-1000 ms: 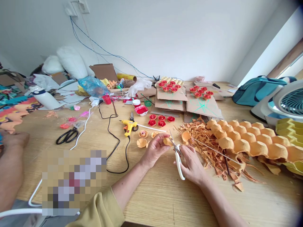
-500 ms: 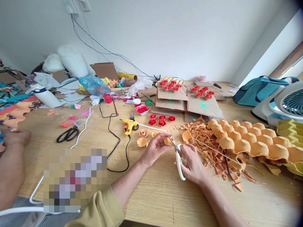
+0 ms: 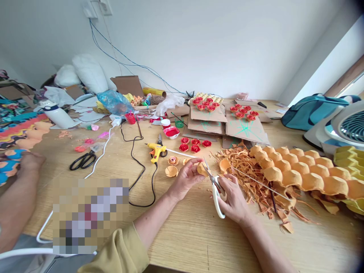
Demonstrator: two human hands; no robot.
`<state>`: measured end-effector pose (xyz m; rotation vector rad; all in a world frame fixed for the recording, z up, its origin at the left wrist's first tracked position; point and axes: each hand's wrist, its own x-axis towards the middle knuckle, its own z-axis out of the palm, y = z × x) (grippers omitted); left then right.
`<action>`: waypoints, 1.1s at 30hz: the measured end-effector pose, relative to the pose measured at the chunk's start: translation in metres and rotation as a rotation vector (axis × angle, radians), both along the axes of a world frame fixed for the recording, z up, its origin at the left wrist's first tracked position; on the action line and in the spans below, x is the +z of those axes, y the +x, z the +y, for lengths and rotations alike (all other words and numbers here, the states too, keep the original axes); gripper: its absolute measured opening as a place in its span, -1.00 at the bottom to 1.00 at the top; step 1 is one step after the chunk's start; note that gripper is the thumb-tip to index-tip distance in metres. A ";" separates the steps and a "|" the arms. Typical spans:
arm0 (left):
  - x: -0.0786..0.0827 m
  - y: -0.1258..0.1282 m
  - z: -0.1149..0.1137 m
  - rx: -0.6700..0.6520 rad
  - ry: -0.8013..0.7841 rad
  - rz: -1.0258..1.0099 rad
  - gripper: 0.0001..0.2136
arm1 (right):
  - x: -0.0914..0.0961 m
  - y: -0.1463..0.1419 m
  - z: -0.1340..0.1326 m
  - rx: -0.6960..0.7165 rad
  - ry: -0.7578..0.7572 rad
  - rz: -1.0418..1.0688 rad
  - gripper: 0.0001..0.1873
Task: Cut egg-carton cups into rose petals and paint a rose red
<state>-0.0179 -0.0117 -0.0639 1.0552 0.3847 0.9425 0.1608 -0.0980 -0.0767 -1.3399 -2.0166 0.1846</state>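
Between the fingertips of my left hand (image 3: 186, 180) is a small orange egg-carton cup (image 3: 201, 169). My right hand (image 3: 233, 199) grips a pair of white-handled scissors (image 3: 218, 203), its blades parted at the edge of that cup. Just past my left hand lie several cut orange cups (image 3: 171, 171). Another loose cup (image 3: 224, 164) rests beyond the scissors, at the edge of a heap of orange carton scraps (image 3: 250, 185). Several red paper roses (image 3: 195, 142) sit farther back on the wooden table (image 3: 182, 242).
A yellow glue gun (image 3: 156, 150) with a black cord lies left of centre. Behind it stands a dish of red paint (image 3: 171, 132). Orange egg trays (image 3: 309, 167) fill the right side, near a fan (image 3: 347, 121). Another person's hand (image 3: 31, 163) touches coloured trays at far left.
The scissors' handles have spread wider, and the blades remain at the cup. At far left, the other person's hand has shifted right and the coloured trays there have moved.
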 end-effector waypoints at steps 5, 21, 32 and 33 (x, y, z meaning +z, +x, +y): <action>0.001 -0.001 0.001 0.003 -0.025 -0.009 -0.53 | 0.001 0.000 0.000 -0.010 0.010 -0.001 -0.76; 0.003 -0.004 0.005 0.038 -0.078 -0.058 -0.50 | 0.005 -0.002 -0.001 -0.021 0.032 -0.006 -0.73; 0.004 -0.005 0.006 0.048 -0.080 -0.029 -0.53 | -0.003 -0.004 0.001 -0.119 -0.031 0.158 -0.73; 0.003 -0.005 0.006 0.042 -0.082 -0.028 -0.53 | -0.004 -0.003 0.001 -0.146 -0.072 0.204 -0.74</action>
